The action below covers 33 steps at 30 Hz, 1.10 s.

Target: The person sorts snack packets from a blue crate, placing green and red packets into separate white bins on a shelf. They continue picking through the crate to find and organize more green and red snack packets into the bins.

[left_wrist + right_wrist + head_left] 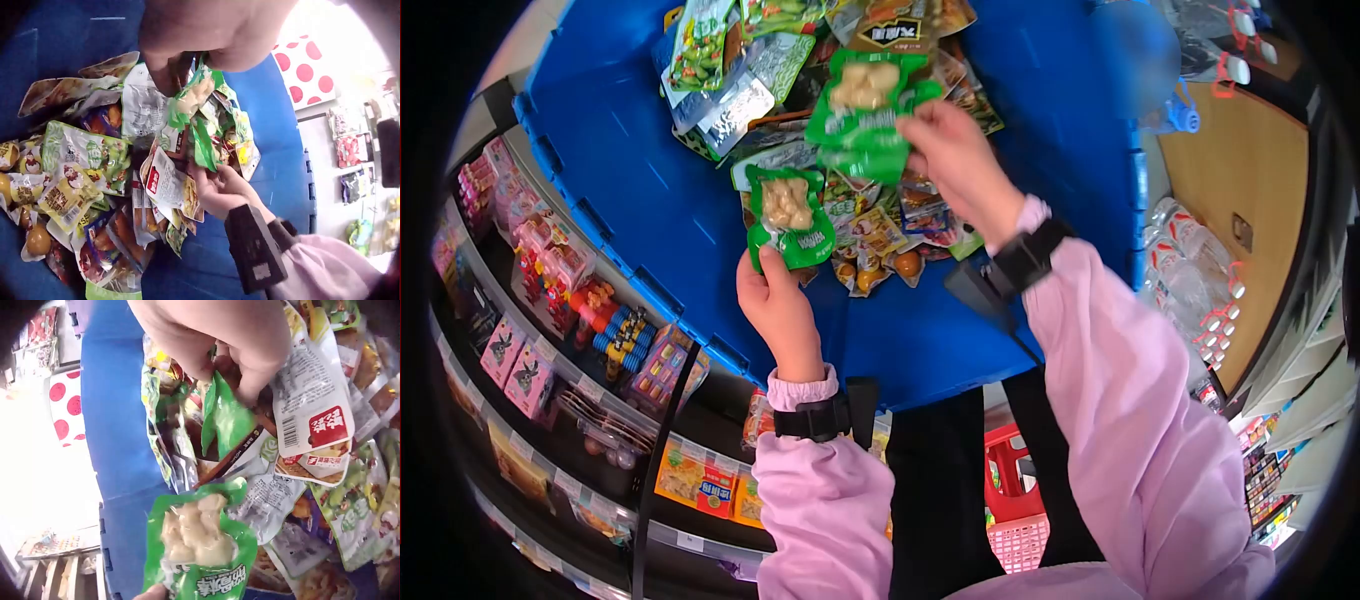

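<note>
My left hand (782, 315) pinches the lower corner of a green snack packet (788, 205), its clear window showing pale round pieces. Large in the right wrist view is that same packet, with my left thumb (154, 593) on its bottom edge. My right hand (965, 170) pinches the side of another green packet (860, 115) with similar pale pieces, a little farther into the blue crate (1040, 110). Motion blurs this second packet. Both packets are over a heap of mixed snack packets, including silver-backed pouches (144, 100) and bagged brown eggs (908, 266).
Store shelves (580, 380) with toys and snack bags run along the left, beside the crate. Large water bottles (1190, 260) stand on the right near a wooden panel (1240, 180). A red and pink plastic basket (1018, 545) is below, between the person's legs.
</note>
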{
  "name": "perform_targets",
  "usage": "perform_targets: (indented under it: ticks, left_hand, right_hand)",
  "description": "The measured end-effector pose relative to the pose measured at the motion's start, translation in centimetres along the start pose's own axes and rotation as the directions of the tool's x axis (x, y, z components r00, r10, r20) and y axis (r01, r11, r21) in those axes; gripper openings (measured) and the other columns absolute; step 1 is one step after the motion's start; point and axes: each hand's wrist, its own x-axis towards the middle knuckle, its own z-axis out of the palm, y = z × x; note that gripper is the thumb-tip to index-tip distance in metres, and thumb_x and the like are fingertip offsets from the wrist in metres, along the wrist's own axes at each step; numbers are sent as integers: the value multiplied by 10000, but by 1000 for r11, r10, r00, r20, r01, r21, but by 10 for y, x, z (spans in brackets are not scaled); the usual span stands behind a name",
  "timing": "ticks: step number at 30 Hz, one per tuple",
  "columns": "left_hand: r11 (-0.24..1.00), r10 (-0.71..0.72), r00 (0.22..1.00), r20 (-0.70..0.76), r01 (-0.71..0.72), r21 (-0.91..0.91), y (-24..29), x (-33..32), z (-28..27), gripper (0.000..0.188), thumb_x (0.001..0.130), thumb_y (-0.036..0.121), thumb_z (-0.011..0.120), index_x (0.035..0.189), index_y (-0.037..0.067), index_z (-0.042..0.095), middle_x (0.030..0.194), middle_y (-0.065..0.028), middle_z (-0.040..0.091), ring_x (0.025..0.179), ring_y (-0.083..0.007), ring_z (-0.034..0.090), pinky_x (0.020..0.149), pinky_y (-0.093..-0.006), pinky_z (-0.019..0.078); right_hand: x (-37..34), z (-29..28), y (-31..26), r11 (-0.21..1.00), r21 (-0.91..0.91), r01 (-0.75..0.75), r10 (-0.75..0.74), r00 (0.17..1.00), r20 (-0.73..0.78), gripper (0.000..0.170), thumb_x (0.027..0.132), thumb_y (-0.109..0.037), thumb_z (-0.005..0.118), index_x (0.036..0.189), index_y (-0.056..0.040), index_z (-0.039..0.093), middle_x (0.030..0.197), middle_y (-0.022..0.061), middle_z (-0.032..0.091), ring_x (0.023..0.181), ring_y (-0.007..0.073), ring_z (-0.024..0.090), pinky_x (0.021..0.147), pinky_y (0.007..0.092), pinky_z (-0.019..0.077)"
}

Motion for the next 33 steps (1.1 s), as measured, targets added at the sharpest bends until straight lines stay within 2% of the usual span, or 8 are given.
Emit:
perform_targets:
  ticks: [8,12,20,23,25,27,29,33]
  left_hand:
    - [909,-208,932,297,296,-293,52,-50,19,423,861,-8,372,1276,12,294,1189,-123,444,977,-168,519,779,-287,468]
    - [877,-245,896,370,368,-309,70,-85,2,365,839,-16,428,1203,-16,402,1166,-124,476,1011,-190,506,851,-296,423]
    - [945,54,922,384,77,-318,154,-145,-7,542,814,-24,472,1305,45,254,1250,-120,401,1078,-207,467,885,-320,404]
    - [947,128,897,422,16,-320,183,-164,-4,578,808,-14,488,1318,58,225,1246,-117,405,1092,-208,454,882,-322,406]
    - [956,97,907,409,30,-293,186,-177,-9,519,803,-3,495,1280,31,294,1210,-117,440,1050,-206,484,872,-323,411]
    - [965,68,880,470,63,-256,188,-185,-17,464,805,6,493,1245,15,347,1178,-113,468,1022,-202,502,862,-322,416]
    - [981,63,810,583,56,-184,205,-202,-14,352,809,13,475,1158,14,428,1136,-102,497,1013,-216,505,854,-343,425]
    - [985,43,659,751,98,-142,222,-232,-1,342,825,35,464,1162,5,418,1130,-107,499,1002,-211,513,856,-341,424]
  right_hand:
    - [-125,-24,-63,981,-147,-125,164,941,294,145,767,-59,574,750,-60,431,672,-46,407,607,29,388,519,189,329]
    - [-173,-17,-93,985,-147,-91,140,916,376,167,757,-26,575,754,-59,411,707,-43,399,640,34,390,553,191,338]
    - [-239,8,-140,905,-238,353,-223,869,442,145,754,-33,575,791,-51,436,1051,59,412,798,57,430,682,216,390]
    - [-260,13,-148,956,-90,279,-215,876,431,139,753,-27,573,775,-50,438,1200,102,340,837,59,431,698,231,398]
    - [-283,16,-156,954,-23,300,-271,891,365,122,760,-10,567,799,-49,458,1161,92,392,1197,183,272,926,303,261]
    - [-298,13,-157,859,41,510,-492,800,343,108,771,-13,561,802,-51,465,987,46,456,1013,128,396,842,272,329]
    - [-325,5,-157,954,142,265,-299,882,364,108,780,-9,551,798,-50,453,858,-3,437,817,76,418,735,227,367]
    - [-370,-19,-155,910,260,323,-394,870,296,127,780,-4,550,795,-37,429,822,-23,410,789,47,419,702,202,370]
